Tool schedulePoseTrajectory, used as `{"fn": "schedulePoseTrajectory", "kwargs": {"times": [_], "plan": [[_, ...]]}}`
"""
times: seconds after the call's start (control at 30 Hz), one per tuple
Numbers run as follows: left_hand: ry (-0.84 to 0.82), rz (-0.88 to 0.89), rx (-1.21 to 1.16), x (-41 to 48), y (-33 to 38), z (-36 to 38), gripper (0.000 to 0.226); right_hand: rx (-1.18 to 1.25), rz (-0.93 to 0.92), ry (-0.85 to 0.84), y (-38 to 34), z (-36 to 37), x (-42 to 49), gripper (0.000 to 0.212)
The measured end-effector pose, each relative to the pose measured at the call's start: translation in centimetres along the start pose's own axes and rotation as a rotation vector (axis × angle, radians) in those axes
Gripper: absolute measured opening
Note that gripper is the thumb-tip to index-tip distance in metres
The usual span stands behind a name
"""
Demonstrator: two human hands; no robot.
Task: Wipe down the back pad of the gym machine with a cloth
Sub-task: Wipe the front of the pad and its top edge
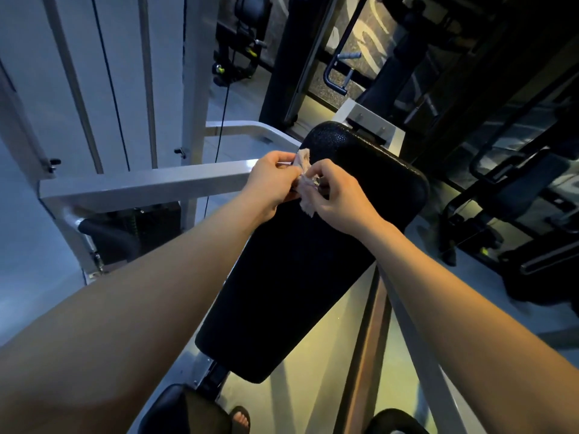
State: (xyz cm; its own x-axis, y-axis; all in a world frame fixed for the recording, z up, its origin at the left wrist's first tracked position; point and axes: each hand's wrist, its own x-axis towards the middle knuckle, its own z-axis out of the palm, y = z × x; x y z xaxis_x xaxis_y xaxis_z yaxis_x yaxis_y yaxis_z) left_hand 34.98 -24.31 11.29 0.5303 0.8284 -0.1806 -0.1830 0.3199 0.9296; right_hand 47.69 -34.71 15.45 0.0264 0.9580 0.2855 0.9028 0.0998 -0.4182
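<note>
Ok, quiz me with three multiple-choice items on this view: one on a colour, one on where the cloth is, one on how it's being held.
1. What colour is the long padded back pad?
A) black B) red C) white

2. Where is the small pale crumpled cloth?
A) lying on the floor B) between the left hand and right hand, over the pad's upper part C) tucked under one arm

3. How is the cloth held?
A) spread flat under one palm B) hanging from one hand C) bunched, pinched by fingers of both hands

Answers:
1 A, the pad's textured surface is black.
2 B, the cloth shows between the two hands against the pad's upper half.
3 C, both hands' fingers pinch the bunched cloth.
</note>
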Motion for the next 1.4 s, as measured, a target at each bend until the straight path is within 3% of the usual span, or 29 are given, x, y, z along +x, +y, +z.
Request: {"fn": "schedulePoseTrajectory", "kwargs": {"times": [0.1,0.23,0.33,0.4,0.5,0.6,0.8,0.93,1.17,1.33,1.4], "plan": [[0.067,0.071,-0.017,0.9,0.0,0.2,0.012,-0.162,-0.032,-0.022,1.2,-1.2,0.6,0.012],[0.309,0.217,-0.102,2.4,1.1,-1.1,0.017,-0.645,-0.116,0.239,3.0,-2.9,3.1,0.019],[0.399,0.352,-0.047,4.0,1.9,-1.2,0.016,-0.808,0.065,0.29,3.6,-3.8,5.9,0.031],[0.322,0.431,0.076,5.0,2.4,-0.2,0.006,-0.804,0.197,0.239,4.1,-3.6,7.2,0.039],[0.074,0.44,0.233,6.3,1.9,1.1,0.014,-0.856,0.206,0.31,4.7,-2.4,7.6,0.043],[-0.042,0.385,0.209,6.9,1.0,0.9,0.017,-0.895,0.205,0.364,5.1,-1.8,7.9,0.04],[-0.061,0.358,0.199,8.7,2.1,1.0,0.02,-0.949,0.18,0.403,5.7,-1.2,8.1,0.03],[-0.075,0.389,0.205,9.6,2.8,1.6,0.035,-0.959,0.167,0.441,5.8,-1.2,8.3,0.029],[-0.208,0.684,0.361,9.1,3.4,1.8,0.026,-0.943,0.149,0.469,6.1,-1.0,8.1,0.034],[-0.014,0.729,0.427,7.7,0.2,0.7,0.029,-0.908,0.157,0.478,6.1,-0.9,8.2,0.039],[-0.026,0.709,0.405,7.7,1.6,2.0,0.03,-0.918,0.157,0.48,6.2,-0.9,8.2,0.037]]}}
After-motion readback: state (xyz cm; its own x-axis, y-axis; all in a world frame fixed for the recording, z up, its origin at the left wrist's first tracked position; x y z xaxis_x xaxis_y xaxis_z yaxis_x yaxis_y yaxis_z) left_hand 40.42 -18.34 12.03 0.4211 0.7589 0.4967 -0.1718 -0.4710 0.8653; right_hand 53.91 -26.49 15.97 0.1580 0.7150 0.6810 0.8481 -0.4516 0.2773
